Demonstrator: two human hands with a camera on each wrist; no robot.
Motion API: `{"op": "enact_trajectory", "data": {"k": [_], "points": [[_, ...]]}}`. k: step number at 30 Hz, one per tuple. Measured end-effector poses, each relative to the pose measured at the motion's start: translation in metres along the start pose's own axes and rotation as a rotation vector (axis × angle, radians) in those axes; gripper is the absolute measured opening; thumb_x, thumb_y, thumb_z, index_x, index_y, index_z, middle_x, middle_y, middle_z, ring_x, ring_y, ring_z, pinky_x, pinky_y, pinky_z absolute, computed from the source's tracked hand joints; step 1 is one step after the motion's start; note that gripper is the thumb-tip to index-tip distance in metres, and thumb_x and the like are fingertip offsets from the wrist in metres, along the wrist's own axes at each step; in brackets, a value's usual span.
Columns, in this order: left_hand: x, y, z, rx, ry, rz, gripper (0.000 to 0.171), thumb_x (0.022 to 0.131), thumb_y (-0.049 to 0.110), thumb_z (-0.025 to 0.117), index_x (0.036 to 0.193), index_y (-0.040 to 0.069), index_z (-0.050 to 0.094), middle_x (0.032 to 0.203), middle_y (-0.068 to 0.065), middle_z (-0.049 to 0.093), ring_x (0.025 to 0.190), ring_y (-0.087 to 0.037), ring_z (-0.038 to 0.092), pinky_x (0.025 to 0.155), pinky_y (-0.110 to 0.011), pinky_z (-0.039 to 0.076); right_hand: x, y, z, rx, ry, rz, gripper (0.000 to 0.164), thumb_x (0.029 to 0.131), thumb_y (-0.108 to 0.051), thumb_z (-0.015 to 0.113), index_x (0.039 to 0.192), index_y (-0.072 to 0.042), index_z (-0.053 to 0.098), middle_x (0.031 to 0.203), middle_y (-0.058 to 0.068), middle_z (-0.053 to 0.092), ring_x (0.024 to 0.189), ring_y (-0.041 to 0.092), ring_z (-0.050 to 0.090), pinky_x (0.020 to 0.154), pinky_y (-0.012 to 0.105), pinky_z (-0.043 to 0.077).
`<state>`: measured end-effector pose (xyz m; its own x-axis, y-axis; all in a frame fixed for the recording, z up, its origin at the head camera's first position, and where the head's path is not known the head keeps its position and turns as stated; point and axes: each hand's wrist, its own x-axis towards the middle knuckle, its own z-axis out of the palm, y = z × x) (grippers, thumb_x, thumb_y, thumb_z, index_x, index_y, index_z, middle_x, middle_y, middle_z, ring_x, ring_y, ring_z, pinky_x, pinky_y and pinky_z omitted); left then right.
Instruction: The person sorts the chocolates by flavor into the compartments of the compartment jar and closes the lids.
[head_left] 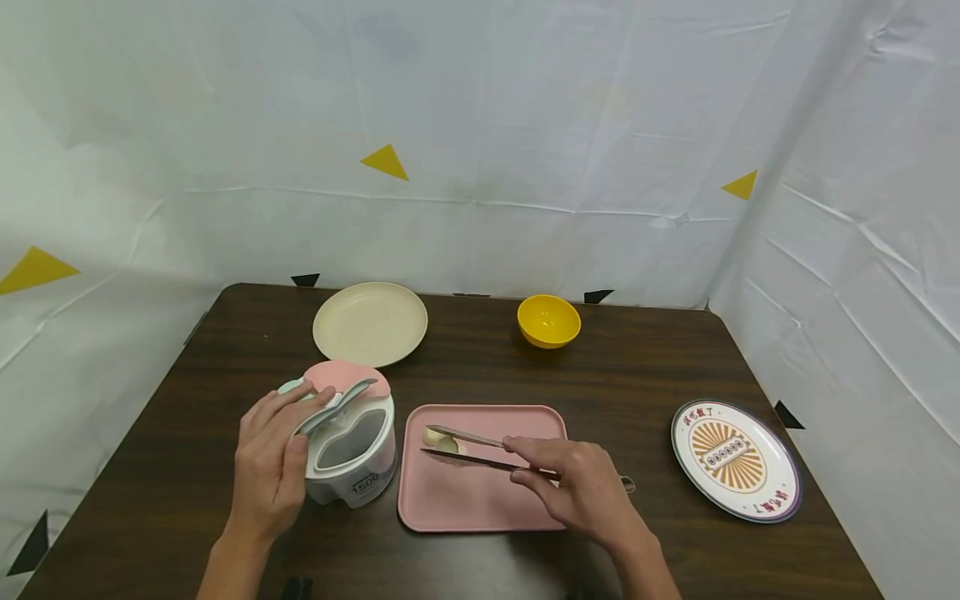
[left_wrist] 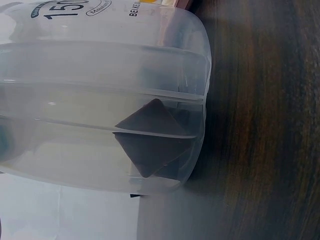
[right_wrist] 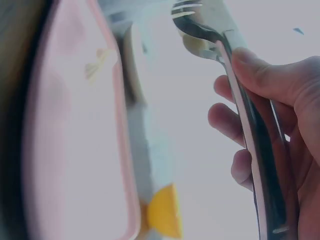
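My left hand [head_left: 270,467] grips the raised grey flap lid [head_left: 337,407] of a translucent storage container [head_left: 352,483] marked 1500. The container's pink lid section [head_left: 348,377] lies behind the opening. In the left wrist view the container wall [left_wrist: 100,70] fills much of the frame, with a dark angular shape showing through it; the hand is out of that view. My right hand [head_left: 581,483] holds metal tongs [right_wrist: 250,115] above the pink tray [head_left: 480,508]. Between the tong tips, one of them forked, is a small pale rounded piece [right_wrist: 195,46].
A cream plate [head_left: 371,321] is behind the container, and a yellow bowl [head_left: 549,321] stands at the back of the dark wooden table [head_left: 615,375]. On the right lies a patterned white plate [head_left: 735,461]. White sheeting [head_left: 480,125] surrounds the table's back and sides.
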<state>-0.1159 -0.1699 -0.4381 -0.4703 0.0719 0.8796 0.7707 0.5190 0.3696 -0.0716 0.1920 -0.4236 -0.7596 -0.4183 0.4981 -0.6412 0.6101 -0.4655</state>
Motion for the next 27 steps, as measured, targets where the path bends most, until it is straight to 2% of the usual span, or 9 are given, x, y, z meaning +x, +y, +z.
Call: {"op": "enact_trajectory", "data": {"k": [8, 13, 17, 27], "points": [[-0.001, 0.000, -0.001, 0.000, -0.011, -0.007, 0.039, 0.099, 0.020, 0.040, 0.114, 0.000, 0.071, 0.113, -0.011, 0.071, 0.116, -0.033, 0.058, 0.109, -0.046, 0.026, 0.036, -0.028, 0.002, 0.076, 0.088, -0.217, 0.041, 0.080, -0.014, 0.080, 0.120, -0.011, 0.072, 0.101, -0.005, 0.074, 0.073, 0.000, 0.061, 0.063, 0.014, 0.046], [-0.002, -0.001, -0.001, 0.000, -0.019, -0.008, 0.039, 0.099, 0.020, 0.041, 0.115, 0.000, 0.070, 0.113, -0.011, 0.071, 0.116, -0.033, 0.058, 0.109, -0.046, 0.026, 0.053, -0.041, 0.013, 0.115, 0.087, -0.296, 0.041, 0.081, -0.013, 0.080, 0.120, -0.006, 0.071, 0.111, -0.001, 0.072, 0.087, 0.004, 0.067, 0.073, 0.017, 0.051], [-0.002, -0.001, 0.000, -0.003, -0.015, -0.005, 0.039, 0.100, 0.020, 0.040, 0.115, -0.001, 0.070, 0.113, -0.012, 0.071, 0.116, -0.033, 0.058, 0.109, -0.046, 0.026, 0.059, -0.046, 0.023, 0.083, 0.076, -0.309, 0.044, 0.081, -0.014, 0.080, 0.123, -0.008, 0.070, 0.114, -0.003, 0.071, 0.096, 0.004, 0.068, 0.077, 0.017, 0.051], [-0.002, -0.001, -0.001, 0.002, -0.018, -0.007, 0.039, 0.100, 0.020, 0.040, 0.115, -0.001, 0.070, 0.113, -0.012, 0.071, 0.116, -0.034, 0.058, 0.109, -0.047, 0.026, 0.062, -0.047, 0.034, 0.021, 0.053, -0.262, 0.045, 0.084, -0.021, 0.078, 0.128, -0.015, 0.068, 0.116, -0.008, 0.070, 0.091, -0.001, 0.066, 0.068, 0.013, 0.047]]}}
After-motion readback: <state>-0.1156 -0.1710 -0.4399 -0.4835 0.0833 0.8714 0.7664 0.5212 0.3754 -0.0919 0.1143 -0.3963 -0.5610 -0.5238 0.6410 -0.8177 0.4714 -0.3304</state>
